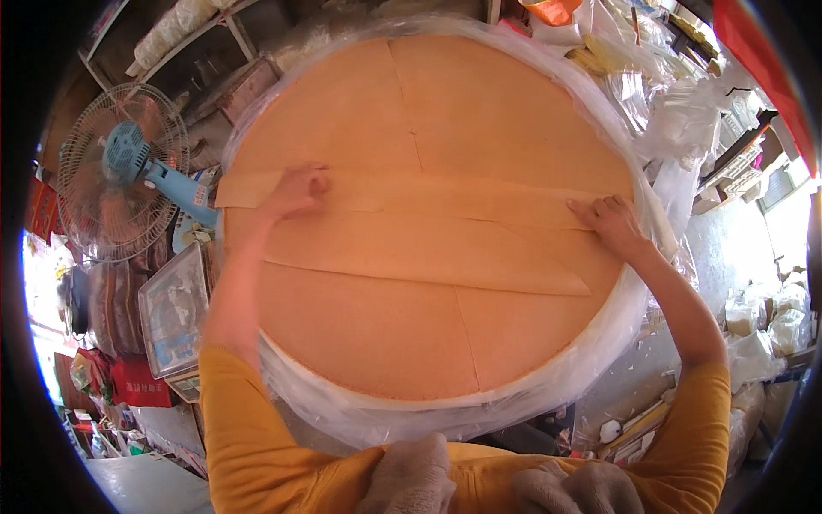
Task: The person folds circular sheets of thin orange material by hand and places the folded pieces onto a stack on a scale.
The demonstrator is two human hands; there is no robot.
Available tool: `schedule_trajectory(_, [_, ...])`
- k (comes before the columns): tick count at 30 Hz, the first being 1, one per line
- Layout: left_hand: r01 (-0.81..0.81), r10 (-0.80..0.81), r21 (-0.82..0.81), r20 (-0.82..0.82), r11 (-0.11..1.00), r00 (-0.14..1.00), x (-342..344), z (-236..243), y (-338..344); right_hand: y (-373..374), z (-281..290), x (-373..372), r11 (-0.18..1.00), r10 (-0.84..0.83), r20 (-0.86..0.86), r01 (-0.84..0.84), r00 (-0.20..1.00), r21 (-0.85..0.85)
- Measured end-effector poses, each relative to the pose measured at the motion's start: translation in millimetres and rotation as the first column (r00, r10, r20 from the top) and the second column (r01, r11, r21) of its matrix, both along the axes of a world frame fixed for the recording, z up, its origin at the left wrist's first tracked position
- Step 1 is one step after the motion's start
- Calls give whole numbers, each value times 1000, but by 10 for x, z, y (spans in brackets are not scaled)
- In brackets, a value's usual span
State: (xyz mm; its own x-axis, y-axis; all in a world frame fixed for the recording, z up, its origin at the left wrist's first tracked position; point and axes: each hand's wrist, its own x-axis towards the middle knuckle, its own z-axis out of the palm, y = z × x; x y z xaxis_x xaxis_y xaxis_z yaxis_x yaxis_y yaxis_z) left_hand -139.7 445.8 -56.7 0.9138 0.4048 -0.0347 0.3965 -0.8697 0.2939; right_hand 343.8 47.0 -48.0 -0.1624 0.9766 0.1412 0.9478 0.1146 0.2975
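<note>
A large round tan surface (368,343), made of thin sheets with visible seams, lies in front of me. Across its middle runs a long tan strip (479,190), paper-like or leather-like; its left end sticks out past the round edge. Below it, a second tan piece (411,257) tapers toward the right. Blurred a little by motion, my left hand (300,193) is over the long strip's left part with fingers curled; whatever is in them is hidden. My right hand (612,218) is closed at the strip's right end, thumb stretched along it and the other fingers bent.
Clear plastic wrapping (428,420) rings the round surface. To the left stand a blue fan (128,154) and a clear-lidded box (175,308). Plastic bags (685,120) crowd the far right, shelving (240,38) the far left. Cartons (634,428) lie low at the right.
</note>
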Motion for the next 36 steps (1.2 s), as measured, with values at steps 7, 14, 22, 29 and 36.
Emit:
schedule_trajectory(7, [-268, 296, 179, -158, 947, 942, 880, -49, -1247, 205, 475, -264, 867, -202, 85, 218, 976, -448])
schedule_trajectory(14, [-307, 336, 163, -194, 938, 922, 915, -54, -1332, 1179, -180, -1283, 985, 167, -146, -171, 975, -14])
schedule_trajectory(22, [-642, 655, 143, -235, 754, 718, 234, -78, -1074, 664, -653, -211, 960, -226, 42, 215, 973, 178])
schedule_trajectory(29, [-124, 138, 70, -273, 990, 952, 580, -115, -2232, 328, -48, -91, 926, -374, -272, 345, 886, -150])
schedule_trajectory(36, [-102, 139, 212, -169, 972, 976, 756, -108, -1633, 110, -157, -22, 745, -613, -532, 205, 584, -635])
